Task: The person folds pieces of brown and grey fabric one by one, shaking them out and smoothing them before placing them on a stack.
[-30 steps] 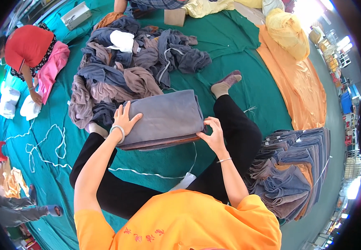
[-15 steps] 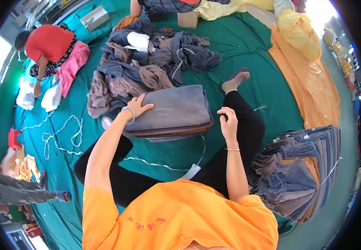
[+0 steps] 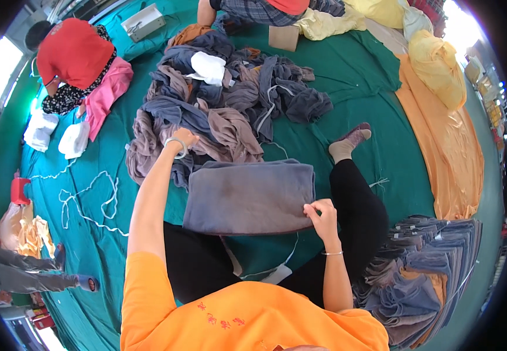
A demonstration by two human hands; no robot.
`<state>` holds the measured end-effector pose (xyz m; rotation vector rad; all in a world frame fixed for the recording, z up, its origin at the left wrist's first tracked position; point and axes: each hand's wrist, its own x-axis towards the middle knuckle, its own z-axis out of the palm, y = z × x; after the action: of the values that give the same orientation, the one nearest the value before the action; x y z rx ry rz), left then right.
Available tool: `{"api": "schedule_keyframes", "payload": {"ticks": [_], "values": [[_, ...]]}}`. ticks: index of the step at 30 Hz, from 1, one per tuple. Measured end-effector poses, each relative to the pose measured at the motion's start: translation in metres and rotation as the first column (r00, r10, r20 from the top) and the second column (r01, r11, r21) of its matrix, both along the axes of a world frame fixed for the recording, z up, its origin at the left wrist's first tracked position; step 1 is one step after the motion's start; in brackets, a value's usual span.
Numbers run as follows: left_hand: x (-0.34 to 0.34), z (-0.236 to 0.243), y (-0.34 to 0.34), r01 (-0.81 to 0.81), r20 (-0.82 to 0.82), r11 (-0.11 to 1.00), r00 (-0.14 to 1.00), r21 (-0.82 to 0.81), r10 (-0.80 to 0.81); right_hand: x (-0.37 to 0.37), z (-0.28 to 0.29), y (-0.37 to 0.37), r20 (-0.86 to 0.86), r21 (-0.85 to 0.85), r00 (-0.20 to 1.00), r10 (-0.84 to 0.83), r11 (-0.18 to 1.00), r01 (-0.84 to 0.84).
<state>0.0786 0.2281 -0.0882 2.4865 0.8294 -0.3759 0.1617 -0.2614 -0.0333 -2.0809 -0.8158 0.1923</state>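
Observation:
A stack of folded grey cloths (image 3: 245, 196) lies between my bent legs. My right hand (image 3: 322, 213) is closed at its right edge, thumb and finger on the top cloth. Beyond the stack's left corner my left hand (image 3: 186, 140), with a bracelet at the wrist, reaches onto a loose heap of grey, blue and brown cloths (image 3: 233, 128); its fingers are curled, and what they hold is hidden. A white cloth (image 3: 209, 65) lies on that heap.
Folded cloths (image 3: 417, 269) are piled to my right, beside orange fabric (image 3: 435, 146) and yellow bundles (image 3: 438, 70). Co-workers are at far left (image 3: 72, 52), top (image 3: 268, 11) and lower left (image 3: 25, 269). Green sheeting (image 3: 89, 193) holds white cord (image 3: 107, 202) and a small box (image 3: 283, 38).
The folded stack now lies nearer to me. My left hand has left its top and reached to the heap. My right hand, off the stack half a second ago, is on its edge again.

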Motion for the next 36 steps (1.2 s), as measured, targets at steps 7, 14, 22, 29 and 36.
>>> {"api": "schedule_keyframes", "payload": {"ticks": [7, 14, 22, 29, 36], "values": [[0.084, -0.079, -0.034, -0.597, -0.053, 0.617, 0.739, -0.512, 0.671, 0.004, 0.011, 0.010, 0.075, -0.091, 0.996, -0.046, 0.994, 0.053], [0.096, -0.020, -0.043, -0.213, 0.142, 0.306, 0.558, -0.928, 0.818, 0.009, 0.017, 0.018, 0.054, 0.060, 0.992, -0.118, 0.992, 0.115], [0.017, 0.168, -0.071, 0.421, 0.309, 0.045, 0.584, -0.906, 0.751, 0.022, 0.043, 0.033, -0.092, 0.325, 0.995, -0.047, 0.943, 0.075], [0.000, 0.200, -0.149, 0.619, 0.326, -0.092, 0.528, -0.780, 0.784, 0.020, 0.103, 0.149, 0.132, 0.281, 0.925, 0.357, 0.881, -0.381], [-0.009, 0.168, -0.176, 0.542, -0.005, -0.201, 0.340, -0.816, 0.940, 0.027, 0.074, 0.203, -0.125, 0.284, 0.905, 0.405, 0.889, -0.359]]}}
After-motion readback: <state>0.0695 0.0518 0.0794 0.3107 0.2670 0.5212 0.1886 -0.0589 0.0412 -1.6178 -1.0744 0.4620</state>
